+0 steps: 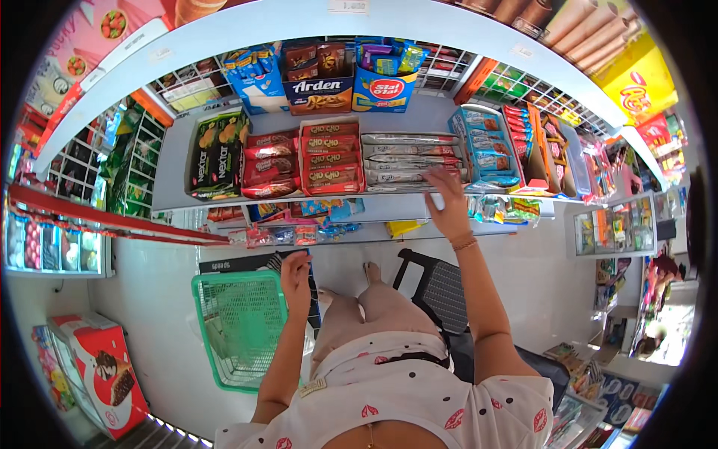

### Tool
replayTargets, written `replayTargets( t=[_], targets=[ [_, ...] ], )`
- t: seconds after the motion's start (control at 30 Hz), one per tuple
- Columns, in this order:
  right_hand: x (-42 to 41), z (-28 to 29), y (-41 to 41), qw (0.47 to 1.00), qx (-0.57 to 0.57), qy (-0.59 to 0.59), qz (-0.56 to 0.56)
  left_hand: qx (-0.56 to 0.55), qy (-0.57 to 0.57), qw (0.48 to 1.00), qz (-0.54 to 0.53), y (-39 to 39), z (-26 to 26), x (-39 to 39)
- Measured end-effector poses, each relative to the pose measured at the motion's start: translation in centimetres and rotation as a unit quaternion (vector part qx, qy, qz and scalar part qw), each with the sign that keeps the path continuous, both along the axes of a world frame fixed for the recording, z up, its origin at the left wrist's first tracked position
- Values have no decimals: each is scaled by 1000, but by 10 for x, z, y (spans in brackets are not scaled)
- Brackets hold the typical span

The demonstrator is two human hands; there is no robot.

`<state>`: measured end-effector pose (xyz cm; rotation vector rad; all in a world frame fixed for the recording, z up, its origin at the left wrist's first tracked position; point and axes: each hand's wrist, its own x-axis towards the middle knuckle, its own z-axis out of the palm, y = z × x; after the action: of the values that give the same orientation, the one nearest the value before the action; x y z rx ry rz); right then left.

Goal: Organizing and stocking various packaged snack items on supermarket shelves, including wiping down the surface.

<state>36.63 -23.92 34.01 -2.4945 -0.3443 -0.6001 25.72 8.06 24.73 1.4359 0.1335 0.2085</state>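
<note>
My right hand (447,205) reaches over the shelf's front lip, fingers apart, at the right end of a box of silver-wrapped snack bars (404,159). Whether its fingertips touch the wrappers is unclear. Just right of it stands a light-blue carton of cookie packs (487,147). Left of the silver bars are a box of brown-and-red chocolate bars (332,159), red cookie packs (271,163) and black-and-green Nextar boxes (217,151). My left hand (295,276) hangs lower, fingers loosely bent with nothing seen in them, near the right rim of a green plastic basket (241,331).
Behind the front row stand an Arden carton (320,94) and a blue wafer carton (383,92). Lower shelves hold more packets (305,233). A black folding step stool (443,292) is right of my legs. A red-and-white ice cream freezer (101,370) stands lower left.
</note>
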Motion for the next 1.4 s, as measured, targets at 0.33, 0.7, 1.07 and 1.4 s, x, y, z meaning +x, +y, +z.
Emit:
replayTargets(
  t=[0.33,0.7,1.07,1.4],
  targets=[
    [49,21,12,984,15,99,147,-67,-56,991,101,-23,7,32],
    [115,5,0,978,-80,104,161,-71,35,986,145,-73,-29,-31],
    [111,5,1,977,-78,93,177,-40,48,975,215,-55,-34,-37],
    [120,24,-9,974,-5,141,179,-31,22,989,144,-83,-14,-18]
  ],
)
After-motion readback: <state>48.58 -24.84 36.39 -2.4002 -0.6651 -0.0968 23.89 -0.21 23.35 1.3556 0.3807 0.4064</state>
